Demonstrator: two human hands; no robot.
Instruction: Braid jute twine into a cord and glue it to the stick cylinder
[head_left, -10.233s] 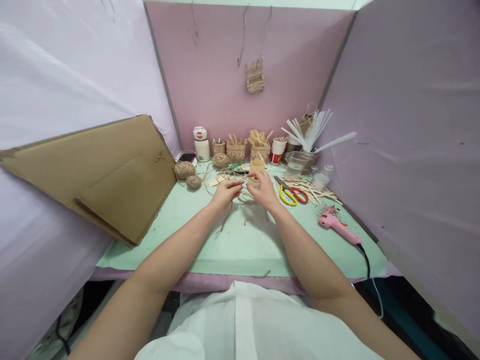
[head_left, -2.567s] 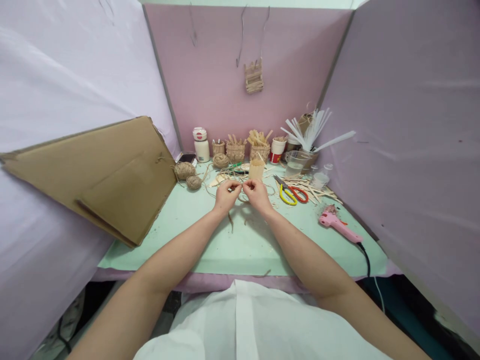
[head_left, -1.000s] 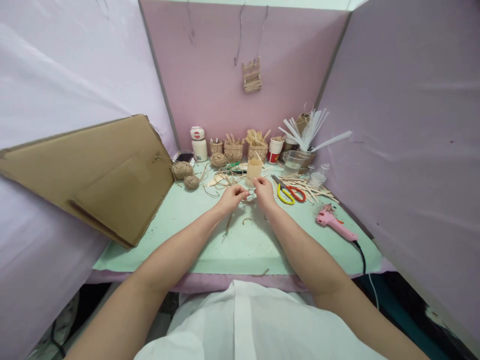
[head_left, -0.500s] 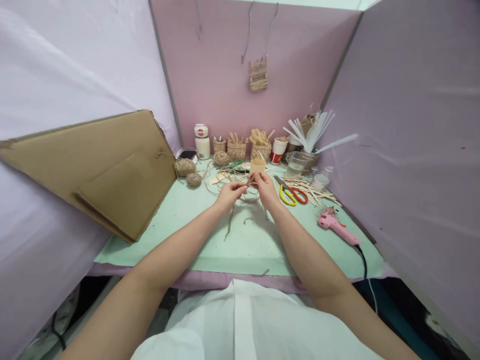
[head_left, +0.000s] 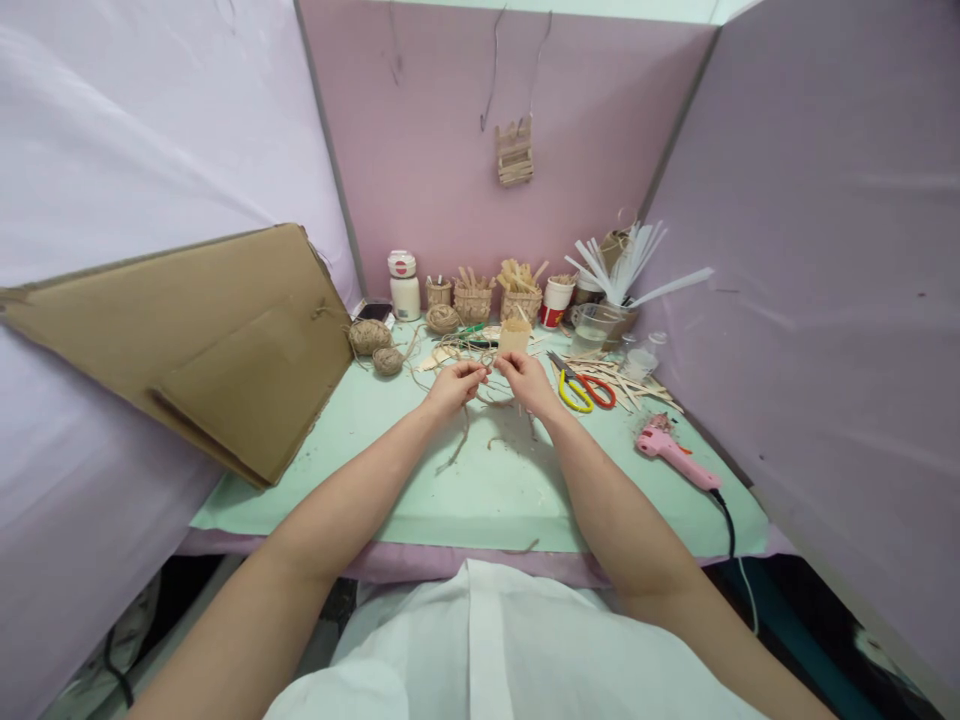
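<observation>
Over the middle of the table, my left hand (head_left: 454,387) is pinched closed on brown twine (head_left: 459,447), whose loose end hangs down toward the tabletop. Close beside it, my right hand (head_left: 526,384) is also pinched, and its fingertips meet the twine between the hands. Just beyond the right hand stands a small pale wooden piece (head_left: 514,336), its lower part covered by the fingers. Right of that hand lie scissors (head_left: 576,386) with one yellow and one red handle.
Balls of twine (head_left: 370,336) lie at the back left beside a large cardboard sheet (head_left: 225,330). Small baskets of wooden sticks (head_left: 473,300) line the back. A pink glue gun (head_left: 677,455) with a cord and scattered wood strips (head_left: 626,382) are on the right.
My hands have shifted slightly, with the left fingers a little farther left and the right hand a little lower. The hanging twine end has swung left.
</observation>
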